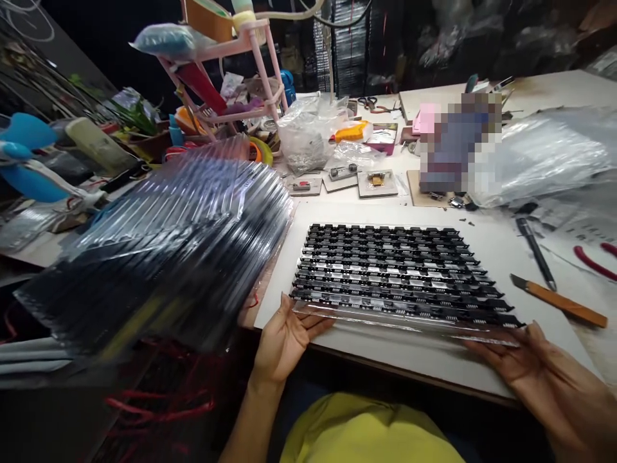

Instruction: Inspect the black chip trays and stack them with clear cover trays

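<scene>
A clear plastic tray (385, 314) filled with rows of small black connector-like parts lies over a white board (347, 341) in front of me. My left hand (285, 337) grips the tray's near left corner, thumb on top and fingers underneath. At the near right corner, my right hand (540, 363) holds the tray the same way, its fingers partly hidden beneath the plastic. The tray's near edge reaches close to the board's front edge.
A large stack of clear ridged trays (193, 238) stands at the left. On the right lie an orange-handled cutter (559, 299), a black pen (536, 254) and red-handled pliers (594, 262). Behind are small fixture blocks (377, 184), plastic bags (308, 132) and a pink rack (263, 71).
</scene>
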